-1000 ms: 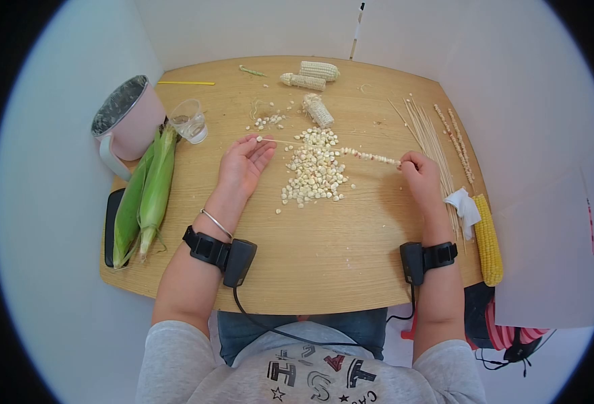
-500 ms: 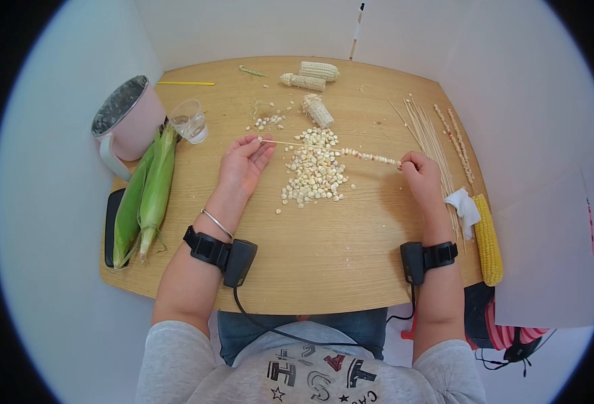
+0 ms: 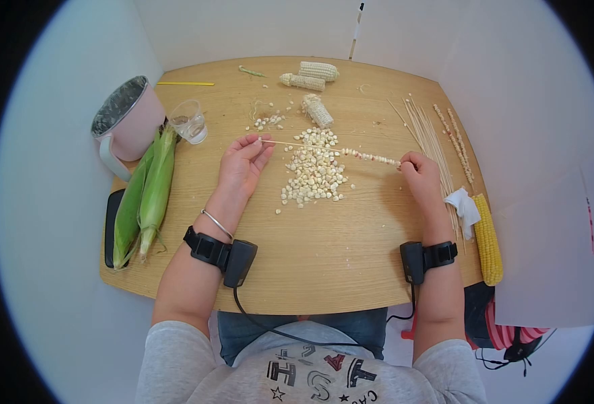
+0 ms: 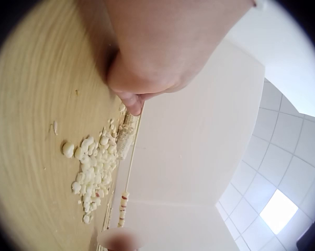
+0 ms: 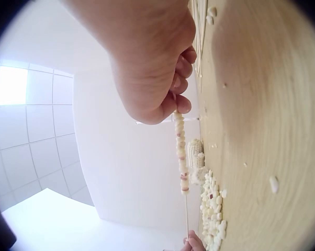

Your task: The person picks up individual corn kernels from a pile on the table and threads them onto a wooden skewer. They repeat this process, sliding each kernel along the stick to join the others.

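A thin wooden skewer (image 3: pixel 300 144) spans the gap between my two hands, above a heap of pale corn kernels (image 3: pixel 316 178). A row of threaded kernels (image 5: pixel 180 151), a few with reddish marks, covers its right part; the left stretch is bare. My right hand (image 3: pixel 421 176) pinches the skewer at its right end, with the fingers curled. At the opposite end, my left hand (image 3: pixel 243 167) pinches a corn kernel (image 3: pixel 260 139) at the skewer's tip between thumb and fingers, mostly hidden by them. Its other fingers are loosely bent, palm up.
Stripped cobs (image 3: pixel 318 111) lie behind the heap. Loose skewers (image 3: pixel 428 138), filled skewers (image 3: pixel 455 141), a tissue (image 3: pixel 465 209) and a yellow cob (image 3: pixel 488 242) are on the right. Husked corn (image 3: pixel 154 192), a pink pot (image 3: pixel 132 121) and a water cup (image 3: pixel 190 122) stand left.
My left thumb and fingers have shifted slightly at the skewer's tip, and less of the kernel there shows. The right hand and threaded kernels stay in place.
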Tool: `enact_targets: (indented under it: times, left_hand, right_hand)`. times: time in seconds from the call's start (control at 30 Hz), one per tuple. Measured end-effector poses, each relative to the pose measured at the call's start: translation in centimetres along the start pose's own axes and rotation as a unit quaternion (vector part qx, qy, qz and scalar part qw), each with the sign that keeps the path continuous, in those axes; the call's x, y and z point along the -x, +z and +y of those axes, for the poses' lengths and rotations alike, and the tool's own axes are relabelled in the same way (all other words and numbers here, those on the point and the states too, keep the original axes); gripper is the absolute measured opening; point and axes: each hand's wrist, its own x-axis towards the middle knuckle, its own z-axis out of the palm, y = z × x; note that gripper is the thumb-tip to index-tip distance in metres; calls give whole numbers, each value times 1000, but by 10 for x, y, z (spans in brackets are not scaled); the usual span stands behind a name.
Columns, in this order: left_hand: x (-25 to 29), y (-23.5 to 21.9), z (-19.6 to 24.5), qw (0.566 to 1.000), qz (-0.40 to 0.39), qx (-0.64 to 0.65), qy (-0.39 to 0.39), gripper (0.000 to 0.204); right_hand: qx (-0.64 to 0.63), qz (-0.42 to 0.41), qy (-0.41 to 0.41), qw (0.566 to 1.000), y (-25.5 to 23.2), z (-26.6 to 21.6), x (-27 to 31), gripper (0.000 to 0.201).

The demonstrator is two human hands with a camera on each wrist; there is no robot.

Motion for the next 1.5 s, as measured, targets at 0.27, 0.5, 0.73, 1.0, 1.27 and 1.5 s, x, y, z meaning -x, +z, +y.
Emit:
enact_targets:
  times: [0.27,0.5,0.73,1.0,1.27,1.5]
  left_hand:
    - [1,1,0,1000,0,-10,5,11]
    - [4,4,4,1000,-17,-16,-6,14]
    - [4,3,5,1000,-16,5,-24,16]
    - [3,1,5,999,-34,7,-38,14]
    - [5,5,5,998,-40,1,-40,13]
    - [18,19,2,993,-90,-57,-58,17]
  right_hand:
    - [-8,-8,6,1000,1,0,0,16]
    - [-2,-13,-3,1000,3,3,0,16]
    - [-26,-27,1,999,3,3,0,16]
    - [-23,-29,-3,999,4,6,-1,16]
    - [-47,-45,11,998,5,5,0,15]
    - [-76,-90,-2,993,13,-10,5,14]
